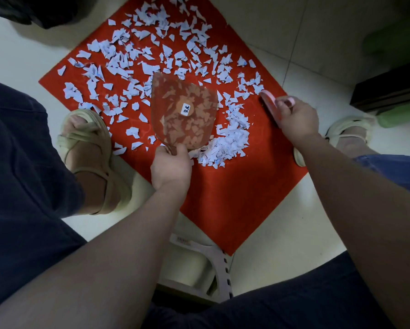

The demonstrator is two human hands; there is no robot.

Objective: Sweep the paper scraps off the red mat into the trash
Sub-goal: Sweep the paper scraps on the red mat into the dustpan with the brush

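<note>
My left grip (170, 167) is curling round the handle of a translucent dustpan (183, 110), holding it over the red mat (234, 198) on the floor (294, 233), while my right grip (294, 115) is clasping a pink brush (269, 100) at the mat's right edge, its bristles out of sight. I am judging this to be the gathering stroke. The brush should be making short, low passes toward the pan's lip, with the lip pressing flat on the mat so nothing slides under, and each pass gentle, since scraps this light are likely to flutter off. The paper scraps (227, 143) are lying white and jagged, torn small, piling into a loose heap just right of the pan and scattering across the mat's far half. Some are showing through the pan's clear body, whether inside or beneath I cannot tell. A dark shape (33, 10) beyond the mat's far left may be the trash.
</note>
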